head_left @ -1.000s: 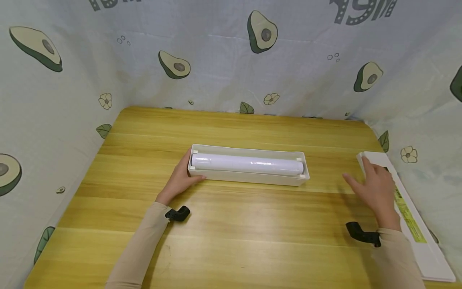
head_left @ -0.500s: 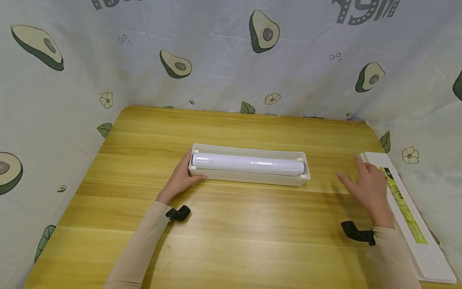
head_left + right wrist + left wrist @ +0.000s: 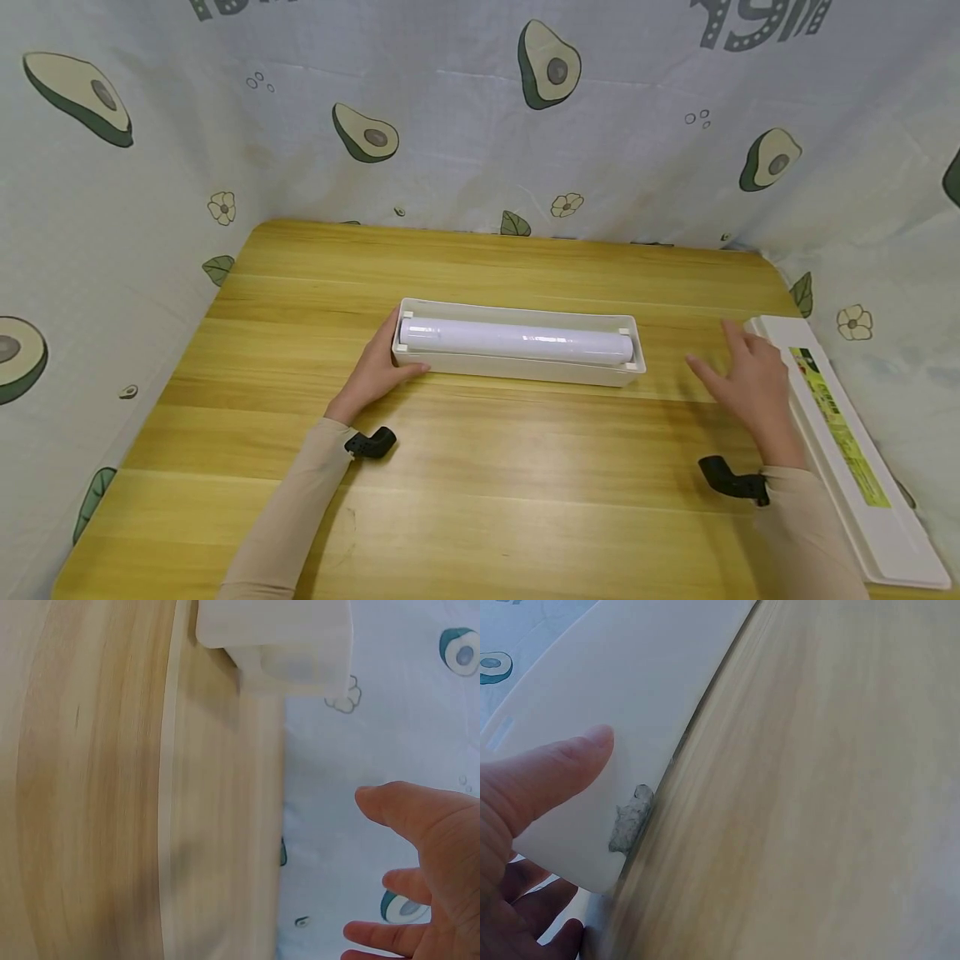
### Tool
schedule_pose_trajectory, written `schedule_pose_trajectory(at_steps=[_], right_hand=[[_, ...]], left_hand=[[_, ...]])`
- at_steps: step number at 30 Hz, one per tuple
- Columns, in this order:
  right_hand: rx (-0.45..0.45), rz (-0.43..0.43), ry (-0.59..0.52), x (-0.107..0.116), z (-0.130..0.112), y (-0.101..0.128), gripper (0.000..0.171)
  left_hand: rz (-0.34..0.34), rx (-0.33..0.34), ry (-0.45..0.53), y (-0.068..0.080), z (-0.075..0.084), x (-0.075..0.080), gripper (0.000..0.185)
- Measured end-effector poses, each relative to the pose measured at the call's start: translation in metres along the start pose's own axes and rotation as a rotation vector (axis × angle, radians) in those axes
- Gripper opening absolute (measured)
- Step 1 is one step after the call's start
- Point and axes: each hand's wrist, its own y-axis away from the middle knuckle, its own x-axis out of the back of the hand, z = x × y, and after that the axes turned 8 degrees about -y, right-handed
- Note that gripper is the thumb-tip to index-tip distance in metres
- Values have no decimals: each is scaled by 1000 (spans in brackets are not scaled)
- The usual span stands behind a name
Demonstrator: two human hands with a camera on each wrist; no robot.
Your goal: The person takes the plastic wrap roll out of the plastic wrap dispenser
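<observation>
A long white cling film dispenser box [image 3: 517,373] stands without its lid on the table. Inside lies a roll of cling film [image 3: 513,340], whitish and shiny, between small white holders at the corners. My left hand [image 3: 372,372] grips the box's left end, thumb on the front wall and fingers round the end. In the left wrist view a grey patch [image 3: 632,819] shows low on the box wall. My right hand [image 3: 752,392] hovers, fingers apart and holding nothing, just left of a long white lid [image 3: 892,537]. The box's right end [image 3: 300,664] tops the right wrist view.
The lid bears a yellow-green label [image 3: 843,433] and lies along the right edge of the wooden table [image 3: 525,500]. A pale curtain [image 3: 450,83] printed with avocados surrounds the table at the back and sides. Black camera mounts sit on both wrists.
My right hand has moved left, away from over the lid, uncovering more of its label. The left hand and the box have stayed in place.
</observation>
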Motion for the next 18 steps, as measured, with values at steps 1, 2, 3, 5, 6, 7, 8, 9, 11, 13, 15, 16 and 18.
schedule_pose_trajectory(at_steps=[1,2,3,5,6,7,8,9,11,13,15,16,18], right_hand=[[1,-5,-1,0,-1,-1,77],[2,-7,-1,-1,-2,-1,77],[5,-9,-4,-1,-3,-2,77],[10,-10,-4,-2,-5,-2,77],[12,-11,-6,-2,-6,-2,77],[14,-9,-6,-2,-7,-2,77],[15,-8,-5,-2,-8,-2,77],[17,-5,-4,-3,-8,-2,77],[23,-4,-6,-3,-9,-2,77],[32,-9,-9,-4,-10,-2,76],[40,-16,-11,-4,-12,-3,77],[45,-17,-11,-4,-13,-3,76],[60,-16,-8,-5,-15,-4,76]], left_hand=[[1,0,0,0,0,0,104],[1,0,2,0,0,0,104],[1,0,3,0,0,0,104],[5,0,4,0,0,0,104],[5,1,4,0,0,0,104],[5,2,4,0,0,0,104],[5,3,2,0,0,-1,104],[6,5,1,0,0,-1,104],[6,9,-1,1,-1,-1,104],[6,11,-2,1,-1,-1,104],[6,11,-1,1,-1,-1,104],[6,10,0,1,-1,-1,104],[6,8,0,1,-1,-1,104]])
